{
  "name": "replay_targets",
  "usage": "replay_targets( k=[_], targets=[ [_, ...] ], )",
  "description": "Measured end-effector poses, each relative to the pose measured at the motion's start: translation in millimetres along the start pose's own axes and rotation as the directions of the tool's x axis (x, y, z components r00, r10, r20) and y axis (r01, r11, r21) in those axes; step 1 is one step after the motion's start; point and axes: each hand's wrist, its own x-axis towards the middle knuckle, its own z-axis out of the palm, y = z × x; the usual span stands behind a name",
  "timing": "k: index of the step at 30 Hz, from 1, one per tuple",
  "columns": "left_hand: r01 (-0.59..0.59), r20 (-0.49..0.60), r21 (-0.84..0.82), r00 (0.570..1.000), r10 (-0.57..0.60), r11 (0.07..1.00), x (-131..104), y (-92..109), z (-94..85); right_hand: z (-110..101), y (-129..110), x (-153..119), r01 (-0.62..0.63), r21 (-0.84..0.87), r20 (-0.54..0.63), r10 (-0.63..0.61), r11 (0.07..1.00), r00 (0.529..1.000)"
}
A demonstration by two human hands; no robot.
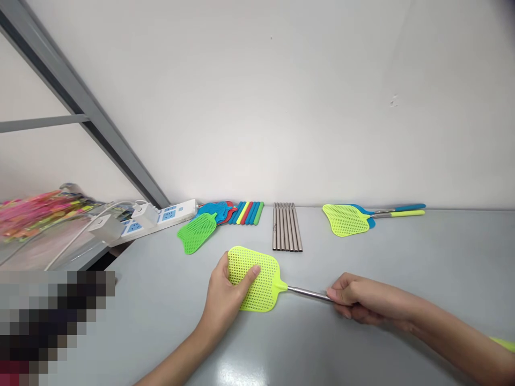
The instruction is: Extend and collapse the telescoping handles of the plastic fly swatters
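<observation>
Fly swatter point(257, 279), yellow, is held low over the grey table point(402, 257), near its front edge; its head is gripped by the left hand point(225, 300), thumb across the mesh, likely to steady it; its metal rod point(308, 292) is pinched by the right hand point(358, 297), fingers closed around it; the long axis runs left to right, head pointing left. Behind, finished swatters point(350, 219) are laid by the wall; steel rods point(286, 226) are lined up; coloured handles point(249, 213) rest beside spare heads point(197, 231).

A single head-worn camera looks forward and down across the grey bench point(402, 257) toward the far white wall point(281, 107), close above the hands.
</observation>
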Motion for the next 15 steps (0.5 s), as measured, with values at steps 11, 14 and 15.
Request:
replay_targets(
  k=[11,14,15],
  targets=[
    [0.012,0.028,-0.095,1.000,-0.009,0.995,1,12,1.8,-7,-2,-3,0.064,-0.007,0.086,-0.064,0.998,0.994],
    [0.029,0.037,-0.144,0.999,-0.024,0.989,4,15,0.0,-8,-6,-4,0.145,-0.083,0.034,-0.143,0.986,0.989],
    [0.048,0.047,-0.159,0.998,-0.041,0.986,4,15,-0.3,-8,-7,-5,0.162,-0.121,0.010,-0.162,0.979,0.987]
  ],
)
